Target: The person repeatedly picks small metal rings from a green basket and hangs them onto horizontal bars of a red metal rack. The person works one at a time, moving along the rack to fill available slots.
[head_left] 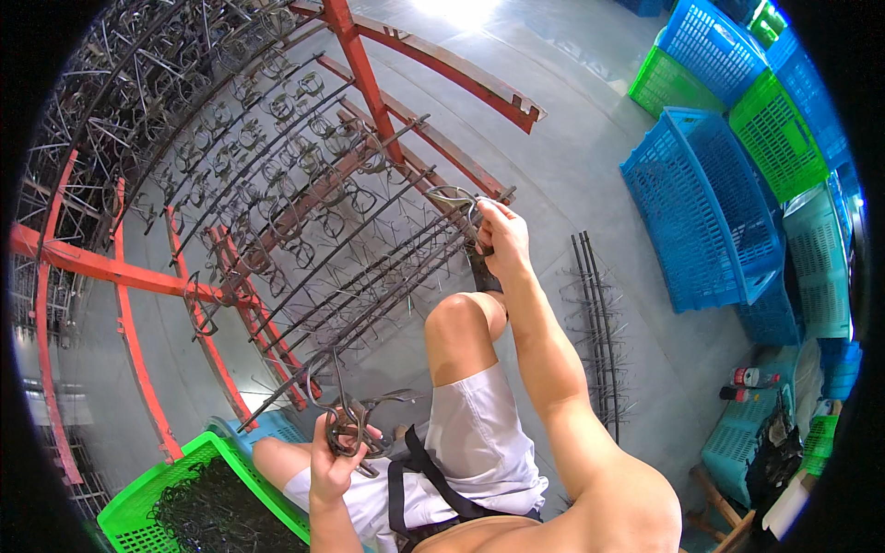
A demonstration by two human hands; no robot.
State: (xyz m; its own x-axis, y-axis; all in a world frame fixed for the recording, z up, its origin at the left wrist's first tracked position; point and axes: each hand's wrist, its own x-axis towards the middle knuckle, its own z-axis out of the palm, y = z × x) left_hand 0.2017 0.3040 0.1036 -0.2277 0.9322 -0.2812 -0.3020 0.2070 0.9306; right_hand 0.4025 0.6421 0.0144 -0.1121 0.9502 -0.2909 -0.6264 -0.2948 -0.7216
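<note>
Left hand (334, 470), lower centre, curls fingers round dark bent metal pieces (350, 417); right hand (502, 238), upper centre, pinches a dark loop (471, 212)

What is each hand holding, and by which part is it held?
The left hand holds bent dark metal pieces; the exact place is unclear. The right hand holds a looped dark metal piece by its right side.

The right arm (550, 369) extends well forward, its hand (503, 238) closed in a fingertip pinch, while the left hand (332, 472) sits nearer the body, fingers curled upward in a grip, forearm (334, 527) pointing ahead.
</note>
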